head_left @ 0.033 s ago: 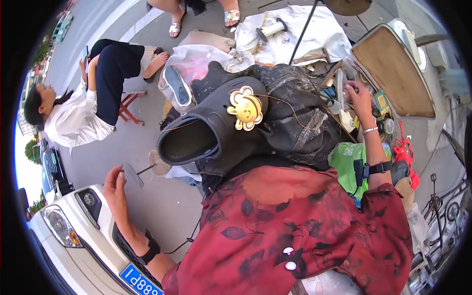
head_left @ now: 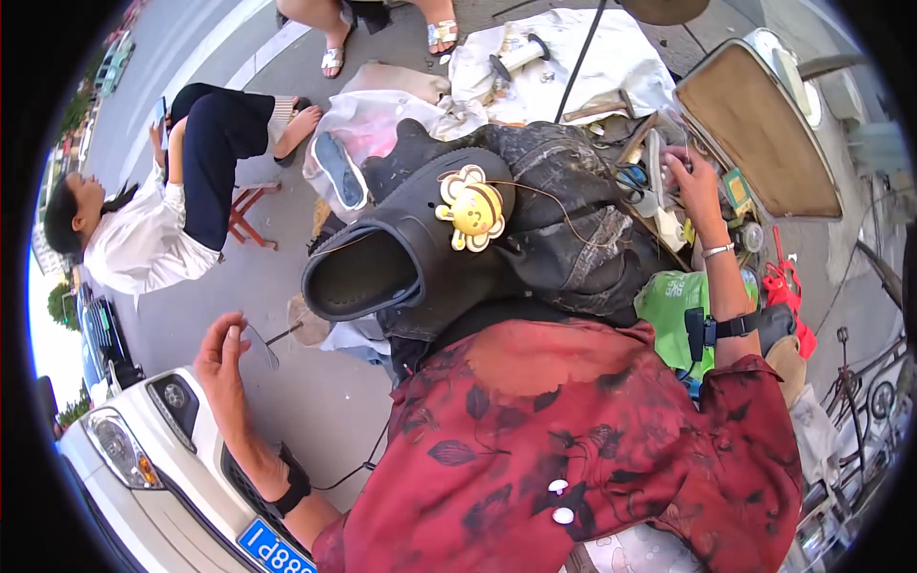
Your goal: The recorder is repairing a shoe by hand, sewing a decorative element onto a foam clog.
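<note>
A dark grey foam clog (head_left: 377,258) lies on my lap, its opening toward the left. A yellow bee-shaped charm (head_left: 473,210) sits on its upper, and a thin brown thread (head_left: 559,212) trails from there to the right. Out to the left, my left hand (head_left: 223,349) is raised with thumb and fingers together. A thin translucent disc-like piece (head_left: 259,347) shows right beside its fingertips; whether I grip it is unclear. Over the tool pile at the right, my right hand (head_left: 695,186) is pinched closed; what lies between its fingers is too small to name.
Dark worn cloth (head_left: 573,258) covers my lap. A blue-grey shoe (head_left: 339,172), a spool (head_left: 521,55) on white sheeting, a brown board (head_left: 759,134) and a green bag (head_left: 673,306) surround it. A seated person (head_left: 158,229) is at the left, above a white car (head_left: 153,430).
My left hand has shifted slightly left and up. The translucent piece beside it now appears narrower. My right hand has moved slightly left, and the clog stays on my lap.
</note>
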Demonstrator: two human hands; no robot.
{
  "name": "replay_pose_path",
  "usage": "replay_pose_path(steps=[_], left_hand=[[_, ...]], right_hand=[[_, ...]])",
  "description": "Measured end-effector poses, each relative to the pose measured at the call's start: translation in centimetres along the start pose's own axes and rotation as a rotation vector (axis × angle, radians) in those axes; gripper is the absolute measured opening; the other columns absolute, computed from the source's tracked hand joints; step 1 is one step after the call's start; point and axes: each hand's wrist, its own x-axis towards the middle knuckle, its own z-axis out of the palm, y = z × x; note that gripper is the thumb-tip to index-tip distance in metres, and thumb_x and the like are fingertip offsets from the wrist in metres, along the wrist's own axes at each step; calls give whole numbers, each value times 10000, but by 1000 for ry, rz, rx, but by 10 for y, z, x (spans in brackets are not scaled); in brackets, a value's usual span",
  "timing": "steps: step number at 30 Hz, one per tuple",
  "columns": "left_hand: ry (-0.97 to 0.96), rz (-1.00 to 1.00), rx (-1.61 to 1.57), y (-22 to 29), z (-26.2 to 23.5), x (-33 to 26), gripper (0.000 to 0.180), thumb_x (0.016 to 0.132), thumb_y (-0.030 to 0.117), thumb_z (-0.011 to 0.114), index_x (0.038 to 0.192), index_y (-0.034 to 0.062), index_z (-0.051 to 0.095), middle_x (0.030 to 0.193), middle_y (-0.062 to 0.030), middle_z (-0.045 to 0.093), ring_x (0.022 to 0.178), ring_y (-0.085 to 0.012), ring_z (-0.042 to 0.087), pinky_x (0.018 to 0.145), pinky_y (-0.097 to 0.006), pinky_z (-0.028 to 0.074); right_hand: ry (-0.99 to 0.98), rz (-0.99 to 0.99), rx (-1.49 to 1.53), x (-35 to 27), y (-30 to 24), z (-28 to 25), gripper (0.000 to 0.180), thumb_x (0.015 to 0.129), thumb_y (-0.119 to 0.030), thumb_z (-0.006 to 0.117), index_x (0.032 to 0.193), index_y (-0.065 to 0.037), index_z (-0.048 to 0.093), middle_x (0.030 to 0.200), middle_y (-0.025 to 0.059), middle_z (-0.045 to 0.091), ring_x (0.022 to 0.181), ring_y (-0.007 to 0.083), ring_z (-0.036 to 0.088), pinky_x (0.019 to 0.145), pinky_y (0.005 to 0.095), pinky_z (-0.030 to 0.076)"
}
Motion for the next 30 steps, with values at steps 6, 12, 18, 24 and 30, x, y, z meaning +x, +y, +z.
replay_pose_path(steps=[6, 12, 18, 24, 30], left_hand=[[-444, 460, -30, 87, 94, 6, 210, 876, -5, 601, 1079, -2, 653, 978, -68, 637, 851, -139, 613, 738, -259, 479], [-359, 637, 311, 108, 119, 0, 247, 848, 9, 640, 1093, 30, 615, 900, -98, 576, 751, -193, 616, 668, -309, 475], [-128, 688, 360, 89, 119, 7, 371, 824, 44, 690, 1184, 53, 599, 1169, -126, 605, 888, -265, 622, 773, -345, 507], [-147, 767, 472, 78, 115, 27, 432, 814, 41, 687, 1232, 57, 579, 1294, -129, 574, 1034, -315, 584, 878, -380, 473], [-269, 536, 462, 78, 112, 24, 403, 820, 55, 674, 1215, 85, 599, 1053, -125, 649, 915, -282, 634, 824, -380, 492]], right_hand=[[-352, -18, 441, -56, -138, 32, 259, 924, -168, 618, 1133, -17, 643, 964, 50, 679, 636, 50, 550, 576, 196, 460], [-605, 1, 351, -76, -159, 73, 376, 887, -147, 665, 1218, -4, 561, 902, 59, 638, 627, 76, 539, 572, 233, 475], [-583, 53, 234, -26, -148, 4, 223, 887, -244, 678, 957, -32, 670, 656, -48, 525, 602, 46, 489, 536, 222, 408], [184, -205, -787, 41, -65, -118, 242, 874, -230, 659, 1006, -27, 656, 774, 110, 649, 735, 206, 638, 684, 331, 502], [345, -259, -303, 1, -110, -73, 290, 868, -250, 657, 1094, -69, 656, 982, 130, 687, 843, 228, 659, 772, 343, 513]])
